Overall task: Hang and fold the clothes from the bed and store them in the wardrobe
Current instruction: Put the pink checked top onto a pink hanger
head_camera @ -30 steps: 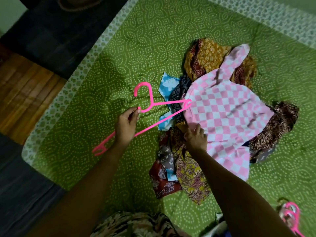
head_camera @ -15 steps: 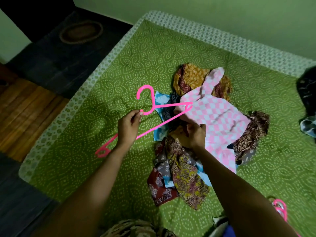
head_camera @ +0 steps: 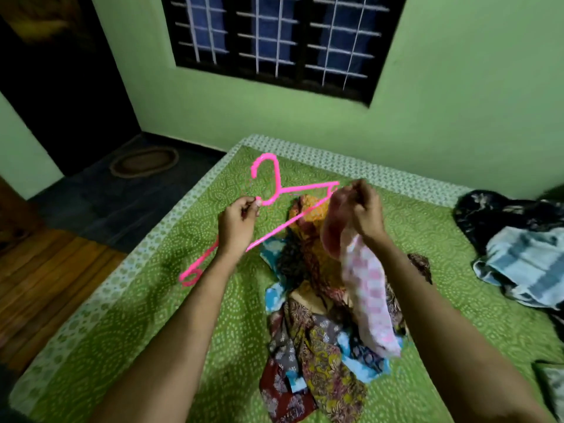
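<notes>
Left hand (head_camera: 236, 222): raised over the bed, fingers curled, pinching the pink hanger (head_camera: 277, 186) just below its hook.
Pink hanger: tilted, hook uppermost above the left hand; one shoulder reaches across to the right hand, the other slopes down past the left wrist.
Right hand (head_camera: 364, 213): level with the left hand, fingers closed round the top edge of the pink checked garment (head_camera: 366, 288).
Pink checked garment: hangs from the right hand, its lower end on the pile of clothes (head_camera: 317, 346).
Pile of clothes: mixed prints, lying on the bed (head_camera: 152, 300) below and between the hands.
Bed: green dotted cover, under both forearms.
Dark and striped clothes (head_camera: 525, 261): on the bed, well to the right of the right hand.
Window (head_camera: 274, 41): barred, in the green wall beyond the hands.
</notes>
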A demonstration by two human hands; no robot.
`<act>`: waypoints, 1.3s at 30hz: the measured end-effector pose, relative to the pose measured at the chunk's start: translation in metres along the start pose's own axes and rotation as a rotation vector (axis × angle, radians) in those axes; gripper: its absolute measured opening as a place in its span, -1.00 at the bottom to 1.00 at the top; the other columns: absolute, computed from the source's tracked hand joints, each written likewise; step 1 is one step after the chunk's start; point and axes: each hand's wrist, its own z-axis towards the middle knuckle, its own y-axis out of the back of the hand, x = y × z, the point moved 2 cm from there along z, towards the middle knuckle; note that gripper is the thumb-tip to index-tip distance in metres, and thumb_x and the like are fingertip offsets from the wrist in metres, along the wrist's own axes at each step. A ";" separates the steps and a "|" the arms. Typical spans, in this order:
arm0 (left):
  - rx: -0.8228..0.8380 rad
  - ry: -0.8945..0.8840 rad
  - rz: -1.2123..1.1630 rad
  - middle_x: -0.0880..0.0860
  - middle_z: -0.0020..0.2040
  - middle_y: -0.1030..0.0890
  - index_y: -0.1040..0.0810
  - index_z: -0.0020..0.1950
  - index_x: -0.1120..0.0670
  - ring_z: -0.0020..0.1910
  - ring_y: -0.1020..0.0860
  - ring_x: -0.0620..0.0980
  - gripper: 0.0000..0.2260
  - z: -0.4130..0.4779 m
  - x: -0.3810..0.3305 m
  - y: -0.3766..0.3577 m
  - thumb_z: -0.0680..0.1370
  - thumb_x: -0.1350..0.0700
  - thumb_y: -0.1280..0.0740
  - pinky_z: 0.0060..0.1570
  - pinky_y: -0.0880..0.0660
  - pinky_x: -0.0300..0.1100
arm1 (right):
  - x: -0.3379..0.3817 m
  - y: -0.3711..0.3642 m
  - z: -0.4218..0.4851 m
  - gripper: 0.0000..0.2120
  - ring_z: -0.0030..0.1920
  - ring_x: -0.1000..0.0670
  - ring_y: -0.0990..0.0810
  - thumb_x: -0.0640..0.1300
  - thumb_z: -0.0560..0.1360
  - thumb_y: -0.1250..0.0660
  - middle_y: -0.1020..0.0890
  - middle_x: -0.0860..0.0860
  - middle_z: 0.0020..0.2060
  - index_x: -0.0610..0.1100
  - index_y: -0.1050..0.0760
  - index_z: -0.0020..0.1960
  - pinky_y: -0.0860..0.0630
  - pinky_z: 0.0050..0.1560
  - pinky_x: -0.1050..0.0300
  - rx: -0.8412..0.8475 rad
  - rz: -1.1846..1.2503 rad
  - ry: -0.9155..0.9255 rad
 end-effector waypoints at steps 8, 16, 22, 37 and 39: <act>0.133 -0.058 -0.077 -0.06 -0.22 -0.53 -0.50 0.09 0.05 -0.21 -0.50 -0.09 -0.57 -0.009 -0.070 0.017 0.29 0.18 -0.57 -0.08 -0.44 -0.19 | 0.107 -0.003 -0.006 -0.60 -0.36 0.22 -0.49 -0.61 0.42 -0.05 -0.54 0.10 -0.37 -0.14 -0.42 -0.14 -0.40 -0.30 0.37 0.250 0.326 -0.010; 0.182 -0.132 -0.043 0.06 -0.06 -0.58 -0.49 0.17 0.13 -0.13 -0.52 -0.08 -0.54 -0.025 -0.089 0.043 0.30 0.31 -0.49 -0.21 -0.42 -0.35 | 0.168 0.006 -0.024 -0.63 -0.52 0.16 -0.35 -0.57 0.46 -0.04 -0.51 0.09 -0.41 -0.12 -0.37 -0.13 -0.18 -0.61 0.35 0.340 0.674 -0.069; 0.120 -0.112 -0.078 0.08 -0.12 -0.60 -0.55 0.07 0.25 -0.36 -0.50 -0.39 -0.75 -0.031 -0.089 0.050 0.42 0.43 -0.36 -0.23 -0.43 -0.34 | 0.192 0.008 -0.026 -0.76 -0.44 0.10 -0.33 -0.41 0.54 -0.13 -0.40 0.02 -0.37 -0.10 -0.36 -0.12 -0.25 -0.49 0.32 0.306 0.584 0.033; -0.053 -0.110 -0.116 -0.01 -0.36 -0.50 -0.47 -0.04 0.11 -0.39 -0.42 -0.12 -0.77 -0.013 -0.105 0.083 0.46 0.43 -0.30 -0.46 -0.29 -0.45 | 0.134 0.011 -0.034 -0.63 0.02 -0.14 -0.56 -0.43 0.43 -0.23 -0.59 -0.13 0.05 -0.14 -0.56 0.13 -0.43 -0.05 0.10 0.627 -0.696 0.355; -0.034 -0.130 -0.121 -0.01 -0.35 -0.51 -0.47 -0.05 0.11 -0.39 -0.42 -0.14 -0.77 -0.014 -0.104 0.081 0.47 0.42 -0.30 -0.44 -0.30 -0.43 | 0.125 0.010 -0.035 -0.58 0.06 -0.11 -0.57 -0.35 0.51 -0.17 -0.59 -0.10 0.13 -0.05 -0.47 0.30 -0.40 -0.04 0.15 0.554 -0.757 0.274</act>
